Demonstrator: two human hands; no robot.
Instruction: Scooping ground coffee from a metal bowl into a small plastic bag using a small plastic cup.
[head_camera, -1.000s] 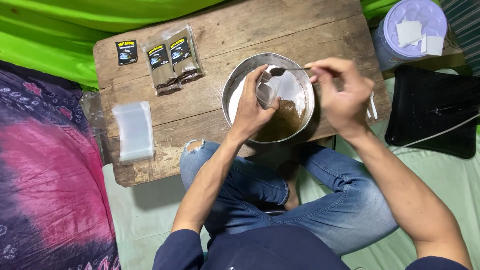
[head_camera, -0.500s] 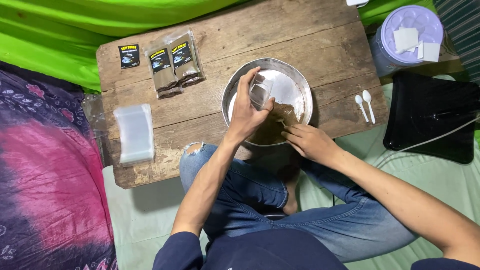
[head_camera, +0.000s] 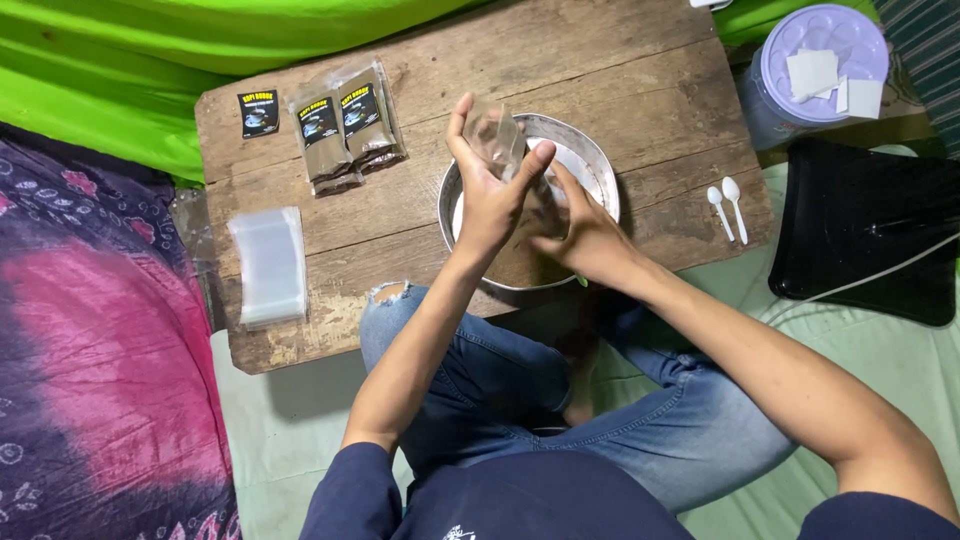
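Progress so far: two filled, labelled sachets (head_camera: 343, 128) of brown powder lie near the far left corner of the wooden table (head_camera: 640, 90), with one loose black label (head_camera: 258, 109) beside them toward that corner. A stack of empty clear pouches (head_camera: 268, 264) sits at the left edge, so by my judgement most of the packing is not yet done.

Left hand (head_camera: 487, 200) is closed around a small clear pouch (head_camera: 494, 134), held upright above the round metal pan (head_camera: 603, 182) near the table's front edge. Right hand (head_camera: 590, 238) is cupped over the pan with fingers drawn together; a spoon is probably in it, but I cannot tell. Brown powder in the pan is mostly hidden behind both hands. How full the pouch is cannot be read.

Two white plastic spoons (head_camera: 727, 208) rest unused near the right edge.
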